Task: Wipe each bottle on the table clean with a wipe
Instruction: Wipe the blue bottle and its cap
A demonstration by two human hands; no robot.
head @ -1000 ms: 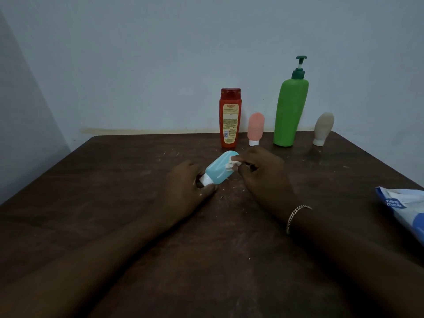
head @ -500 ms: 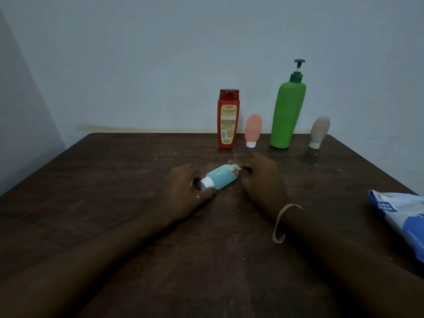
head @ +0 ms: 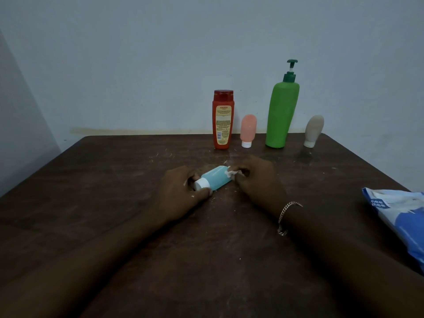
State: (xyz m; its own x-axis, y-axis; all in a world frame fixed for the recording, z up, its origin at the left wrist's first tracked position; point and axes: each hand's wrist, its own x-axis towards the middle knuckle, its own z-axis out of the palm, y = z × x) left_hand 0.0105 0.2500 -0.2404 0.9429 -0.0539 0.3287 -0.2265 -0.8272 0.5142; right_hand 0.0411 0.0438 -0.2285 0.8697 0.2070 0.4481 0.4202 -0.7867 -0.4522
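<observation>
With the left hand closed round the white cap of the small teal bottle, and with the right hand pinching a crumpled white wipe against its far end. Lying on its side at the centre of the frame, on the dark brown desk.

To do this step well: pin the cap end, roll the body a little after each stroke, and press the wipe along the whole length, not only the tip. Probably smooth, rounded plastic, so likely to slip; better to hold firmly. Thin wipe, seemingly shredding, judging by the white crumbs around.

Upright at upper centre-right: glossy red shampoo bottle, peach tube, tall green pump bottle, beige tube. At the right edge, a blue and white wipe pack.
</observation>
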